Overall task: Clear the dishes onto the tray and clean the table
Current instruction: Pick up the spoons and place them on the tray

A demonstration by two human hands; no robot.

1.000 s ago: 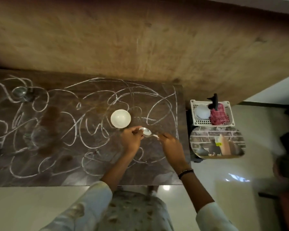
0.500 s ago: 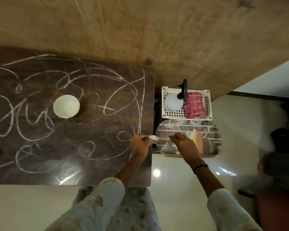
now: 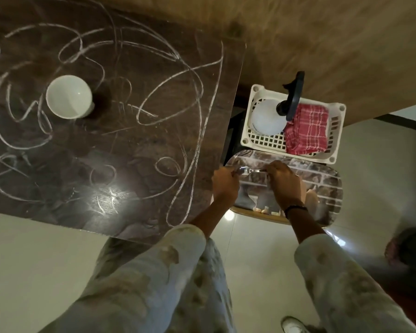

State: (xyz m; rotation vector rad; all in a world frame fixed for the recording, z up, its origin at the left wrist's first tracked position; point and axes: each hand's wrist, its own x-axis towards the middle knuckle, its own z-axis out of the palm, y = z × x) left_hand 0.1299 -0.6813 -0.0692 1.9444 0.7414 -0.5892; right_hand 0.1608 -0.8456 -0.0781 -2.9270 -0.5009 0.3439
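Observation:
A metal spoon (image 3: 250,169) is held level between both hands, just above the left end of the brick-patterned tray (image 3: 322,179). My left hand (image 3: 225,186) pinches its bowl end and my right hand (image 3: 285,182) pinches its handle end. A white bowl (image 3: 69,96) stands upright on the dark table (image 3: 135,145), far to the left of the hands. White chalk scribbles (image 3: 168,75) cover the table top.
Behind the tray sits a white plastic basket (image 3: 265,140) holding a white spray bottle (image 3: 267,120) with a dark trigger and a red checked cloth (image 3: 306,129). A wooden wall rises behind the table. The floor is pale tile; a dark shape lies at far right.
Both hands carried the spoon rightwards from over the table, past its right edge, to above the tray. The view swung right with them. The bowl stayed put.

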